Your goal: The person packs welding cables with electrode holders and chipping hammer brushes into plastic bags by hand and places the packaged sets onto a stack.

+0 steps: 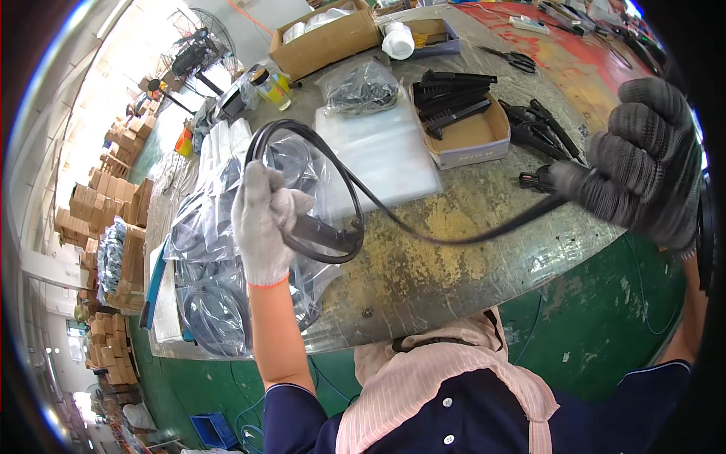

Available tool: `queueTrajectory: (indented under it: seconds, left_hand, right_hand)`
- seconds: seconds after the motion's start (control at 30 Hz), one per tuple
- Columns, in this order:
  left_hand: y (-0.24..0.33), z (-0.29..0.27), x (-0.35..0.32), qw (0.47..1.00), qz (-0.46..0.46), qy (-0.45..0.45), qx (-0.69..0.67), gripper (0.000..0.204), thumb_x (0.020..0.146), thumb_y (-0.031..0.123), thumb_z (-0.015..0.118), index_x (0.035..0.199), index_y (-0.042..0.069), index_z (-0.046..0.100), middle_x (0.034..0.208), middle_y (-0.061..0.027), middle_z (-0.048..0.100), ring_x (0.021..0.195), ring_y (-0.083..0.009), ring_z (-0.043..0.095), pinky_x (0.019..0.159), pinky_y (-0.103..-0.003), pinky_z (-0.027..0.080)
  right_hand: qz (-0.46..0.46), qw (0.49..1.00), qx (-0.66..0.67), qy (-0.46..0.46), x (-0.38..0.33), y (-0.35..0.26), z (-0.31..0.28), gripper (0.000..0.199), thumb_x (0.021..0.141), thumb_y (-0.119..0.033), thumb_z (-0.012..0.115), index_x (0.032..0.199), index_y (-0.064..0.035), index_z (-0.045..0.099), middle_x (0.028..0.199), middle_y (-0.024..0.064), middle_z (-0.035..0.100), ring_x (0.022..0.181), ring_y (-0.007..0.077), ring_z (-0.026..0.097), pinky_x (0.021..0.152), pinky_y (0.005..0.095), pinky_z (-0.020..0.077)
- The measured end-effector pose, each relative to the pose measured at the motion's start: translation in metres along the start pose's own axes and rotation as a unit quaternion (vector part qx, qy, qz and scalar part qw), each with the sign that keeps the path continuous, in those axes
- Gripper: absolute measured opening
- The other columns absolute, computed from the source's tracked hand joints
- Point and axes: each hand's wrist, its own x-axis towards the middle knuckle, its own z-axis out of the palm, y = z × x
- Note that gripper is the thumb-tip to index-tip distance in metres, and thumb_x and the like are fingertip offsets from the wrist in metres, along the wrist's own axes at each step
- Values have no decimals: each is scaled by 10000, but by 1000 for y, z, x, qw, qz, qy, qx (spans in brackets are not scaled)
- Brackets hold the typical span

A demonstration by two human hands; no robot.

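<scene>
A black cable (432, 239) stretches between my two hands above the worktable (484, 265). My left hand (261, 223), in a white glove, is closed around the cable's coiled loops. A thick dark cylindrical piece (325, 234) juts out from that grip, inside the loops. Out to the right, my right hand (643, 159) in a dark grey striped glove has its fingers curled around the cable. The part of the cable inside the right fist is hidden. Beneath my left hand lie clear bags with coiled black cables (215, 314).
Flat clear plastic bags (393, 155) are stacked mid-table, with a bagged dark bundle (364, 87) on top. An open carton (475, 147) holds black plastic parts. Loose black tools (538, 129), scissors (514, 59) and a larger cardboard box (325, 39) stand around it.
</scene>
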Motion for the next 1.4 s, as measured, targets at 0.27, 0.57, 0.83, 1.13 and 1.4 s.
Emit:
queueTrajectory:
  seconds: [0.27,0.57,0.83,1.13,1.4]
  left_hand:
    - [-15,44,-13,989,-59,-137,8,425,1010,414,472,903,13,565,562,-23,509,499,-136,527,502,-260,431]
    - [1,44,-42,975,-151,-161,-7,192,888,175,668,890,13,566,590,-27,551,483,-117,533,496,-280,462]
    - [-7,76,-66,810,161,-341,448,210,786,227,774,758,64,644,585,-58,573,516,-185,562,531,-302,454]
    - [-145,65,-128,560,224,-567,561,105,780,225,575,762,122,577,550,-38,550,567,-228,611,509,-365,490]
    - [-150,38,-118,829,262,-150,471,564,710,357,740,1102,1,546,943,-160,611,871,-347,579,838,-463,446]
  right_hand:
    - [-48,991,-97,73,81,-7,20,214,830,-242,610,1005,-120,628,903,-1,612,833,123,621,823,289,521]
    - [129,958,139,213,107,-29,124,215,850,-286,629,1042,-200,672,894,54,624,803,233,631,749,328,509]
    - [221,785,558,-154,35,-111,185,235,936,-277,557,1088,-108,617,922,139,686,863,286,690,717,425,555]
    - [596,313,739,20,-15,-215,199,585,908,-346,607,1380,-40,448,1248,166,579,964,299,635,895,394,514]
    - [455,811,348,-121,-49,-270,219,649,825,-335,641,1407,-111,462,1393,133,483,1244,342,463,1063,471,326]
